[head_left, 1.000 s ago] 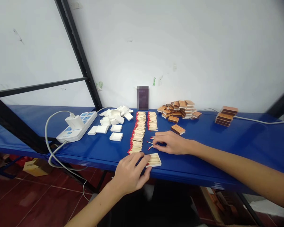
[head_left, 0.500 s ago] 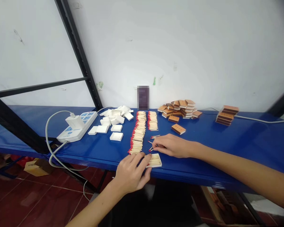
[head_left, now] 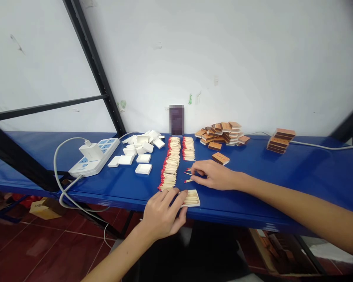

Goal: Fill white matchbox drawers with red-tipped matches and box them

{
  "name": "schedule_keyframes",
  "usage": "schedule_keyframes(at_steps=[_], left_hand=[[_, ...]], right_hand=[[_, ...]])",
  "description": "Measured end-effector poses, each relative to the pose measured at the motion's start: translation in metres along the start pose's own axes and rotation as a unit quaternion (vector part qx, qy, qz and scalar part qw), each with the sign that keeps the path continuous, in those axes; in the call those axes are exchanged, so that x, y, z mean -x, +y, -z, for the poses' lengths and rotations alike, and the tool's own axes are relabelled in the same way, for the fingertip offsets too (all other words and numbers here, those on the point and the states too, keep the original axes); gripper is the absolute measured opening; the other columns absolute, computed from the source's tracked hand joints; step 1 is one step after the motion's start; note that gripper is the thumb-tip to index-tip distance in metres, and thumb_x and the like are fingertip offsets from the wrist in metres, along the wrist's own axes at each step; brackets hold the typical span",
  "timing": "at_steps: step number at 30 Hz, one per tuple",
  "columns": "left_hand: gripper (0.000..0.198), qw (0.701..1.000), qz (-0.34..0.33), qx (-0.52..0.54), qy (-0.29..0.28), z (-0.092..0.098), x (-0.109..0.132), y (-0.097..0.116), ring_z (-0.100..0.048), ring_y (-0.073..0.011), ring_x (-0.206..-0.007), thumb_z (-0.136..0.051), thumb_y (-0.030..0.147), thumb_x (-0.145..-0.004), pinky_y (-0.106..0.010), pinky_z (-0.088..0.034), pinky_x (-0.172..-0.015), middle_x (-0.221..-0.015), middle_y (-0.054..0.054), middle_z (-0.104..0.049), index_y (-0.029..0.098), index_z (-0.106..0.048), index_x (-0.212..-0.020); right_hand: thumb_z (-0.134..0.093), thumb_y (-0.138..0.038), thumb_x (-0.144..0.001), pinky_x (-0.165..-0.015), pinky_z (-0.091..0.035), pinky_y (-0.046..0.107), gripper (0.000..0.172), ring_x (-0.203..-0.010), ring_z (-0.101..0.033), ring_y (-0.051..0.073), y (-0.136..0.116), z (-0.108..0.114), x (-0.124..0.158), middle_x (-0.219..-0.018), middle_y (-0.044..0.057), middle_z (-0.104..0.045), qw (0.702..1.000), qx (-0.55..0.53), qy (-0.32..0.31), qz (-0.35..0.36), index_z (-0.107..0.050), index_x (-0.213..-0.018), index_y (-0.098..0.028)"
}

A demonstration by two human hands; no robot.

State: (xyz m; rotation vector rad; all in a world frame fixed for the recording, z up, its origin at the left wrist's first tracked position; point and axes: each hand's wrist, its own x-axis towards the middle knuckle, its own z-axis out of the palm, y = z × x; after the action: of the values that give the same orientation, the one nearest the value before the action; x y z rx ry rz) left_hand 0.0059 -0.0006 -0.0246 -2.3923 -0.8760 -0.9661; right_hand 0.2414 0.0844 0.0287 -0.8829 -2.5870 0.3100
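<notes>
My left hand [head_left: 161, 213] rests at the table's front edge, its fingers pressed on the left side of a small white tray [head_left: 191, 198] filled with matchsticks. My right hand [head_left: 213, 175] lies just behind the tray, fingertips pinched over a few loose red-tipped matches [head_left: 188, 175] on the blue table [head_left: 282, 176]. Two long rows of matches [head_left: 171, 162] run back from the tray toward the wall. A single brown matchbox sleeve [head_left: 220, 158] lies just beyond my right hand.
White inner trays [head_left: 139, 150] are heaped at left, beside a white power strip [head_left: 94, 156] with a charger and cable. Brown matchbox sleeves [head_left: 222, 135] are piled at the back, a neat stack [head_left: 280, 140] farther right. A dark upright object [head_left: 176, 120] leans on the wall.
My right hand drew back from the tray toward the loose matches and closed its fingertips on them. My left hand stayed on the tray.
</notes>
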Motion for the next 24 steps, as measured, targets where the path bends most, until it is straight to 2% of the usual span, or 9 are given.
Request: schedule_keyframes(at_steps=[4, 8, 18, 21, 24], left_hand=[[0.031, 1.000, -0.004, -0.001, 0.002, -0.001, 0.000, 0.000, -0.065, -0.0236, -0.080, -0.052, 0.024, -0.090, -0.035, -0.051, -0.066, -0.100, -0.011, -0.070, 0.014, -0.061, -0.118], [0.032, 1.000, -0.002, 0.000, 0.001, -0.001, 0.000, 0.000, -0.065, -0.0238, -0.080, -0.052, 0.024, -0.090, -0.035, -0.051, -0.066, -0.101, -0.010, -0.070, 0.014, -0.061, -0.118], [0.030, 1.000, -0.005, -0.005, 0.007, -0.001, 0.000, -0.001, -0.065, -0.0233, -0.079, -0.053, 0.024, -0.089, -0.034, -0.051, -0.066, -0.100, -0.010, -0.070, 0.014, -0.061, -0.116], [0.030, 1.000, -0.008, -0.007, 0.008, -0.001, -0.001, -0.001, -0.065, -0.0232, -0.079, -0.053, 0.024, -0.089, -0.034, -0.051, -0.066, -0.100, -0.010, -0.071, 0.014, -0.061, -0.117], [0.031, 1.000, -0.007, -0.005, 0.006, 0.000, -0.001, 0.000, -0.065, -0.0230, -0.079, -0.053, 0.024, -0.089, -0.034, -0.051, -0.065, -0.100, -0.010, -0.070, 0.014, -0.061, -0.117]], right_hand=[[-0.054, -0.028, -0.093, -0.062, -0.031, 0.025, 0.013, -0.062, -0.044, 0.011, 0.002, -0.001, -0.002, -0.071, -0.001, -0.053, 0.999, 0.010, 0.030, -0.033, -0.059, -0.090, -0.017], [-0.055, -0.033, -0.093, -0.060, -0.030, 0.025, 0.017, -0.060, -0.042, 0.011, 0.006, -0.004, -0.003, -0.068, -0.003, -0.049, 0.998, 0.003, 0.044, -0.053, -0.059, -0.090, -0.017], [-0.056, -0.040, -0.093, -0.057, -0.033, 0.025, 0.024, -0.055, -0.043, 0.011, 0.019, 0.000, -0.006, -0.063, -0.005, -0.048, 0.996, -0.031, 0.020, -0.087, -0.063, -0.099, -0.017], [-0.053, -0.043, -0.095, -0.061, -0.037, 0.027, 0.031, -0.061, -0.049, 0.013, 0.014, 0.004, -0.005, -0.070, 0.000, -0.055, 0.996, -0.017, 0.008, -0.090, -0.068, -0.099, -0.017], [-0.046, -0.045, -0.099, -0.074, -0.043, 0.032, 0.038, -0.080, -0.056, 0.018, 0.005, 0.008, -0.001, -0.087, 0.007, -0.060, 0.998, 0.015, -0.001, -0.065, -0.072, -0.101, -0.017]])
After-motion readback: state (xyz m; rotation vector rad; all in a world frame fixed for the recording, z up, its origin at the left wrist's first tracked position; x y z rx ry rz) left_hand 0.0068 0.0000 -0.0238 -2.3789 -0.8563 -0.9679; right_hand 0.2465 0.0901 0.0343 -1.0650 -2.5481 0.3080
